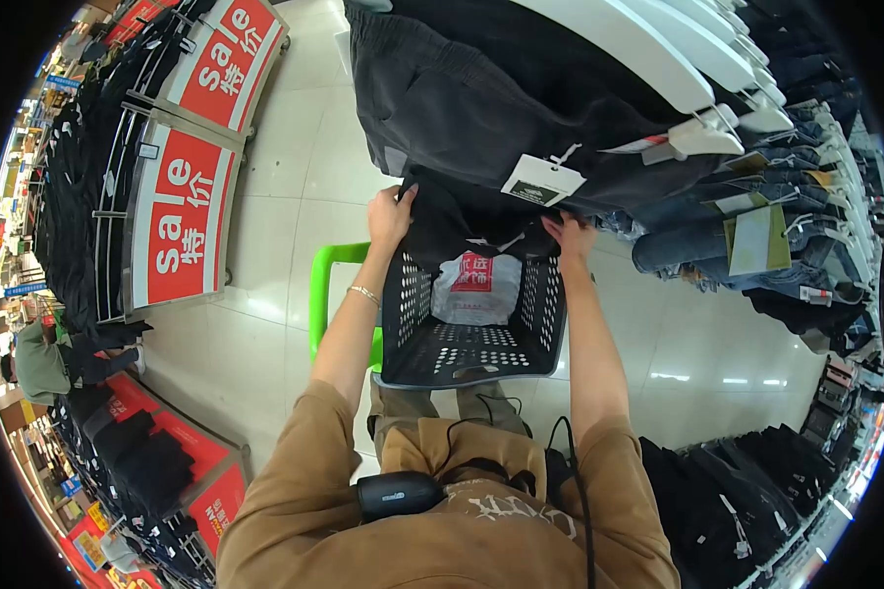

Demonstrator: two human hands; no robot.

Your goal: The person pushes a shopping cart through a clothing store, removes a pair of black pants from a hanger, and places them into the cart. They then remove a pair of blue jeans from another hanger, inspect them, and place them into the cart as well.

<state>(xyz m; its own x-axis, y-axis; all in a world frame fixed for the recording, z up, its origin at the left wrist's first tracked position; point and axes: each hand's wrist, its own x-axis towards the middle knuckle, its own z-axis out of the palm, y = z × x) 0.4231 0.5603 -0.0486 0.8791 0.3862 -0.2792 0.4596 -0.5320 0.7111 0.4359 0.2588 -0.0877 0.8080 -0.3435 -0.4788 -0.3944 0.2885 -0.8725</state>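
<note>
My left hand (391,218) pinches the left edge of a folded black garment (447,218) at the far end of a black perforated shopping basket (471,371). At the garment's right side, my right hand (572,239) has its fingers on the fabric edge. In the basket lies a white plastic bag (481,306) with red print. Just beyond my hands hang dark trousers (442,98) with an elastic-looking waistband. A white price tag (550,177) dangles from them, above my right fingers.
White hangers (648,39) hold clothes overhead at the right, with jeans (692,245) beyond. A green frame (322,299) runs along the basket's left. Racks with red sale signs (182,216) stand on the left, where a person (44,363) is near. Dark clothes (737,491) hang at lower right.
</note>
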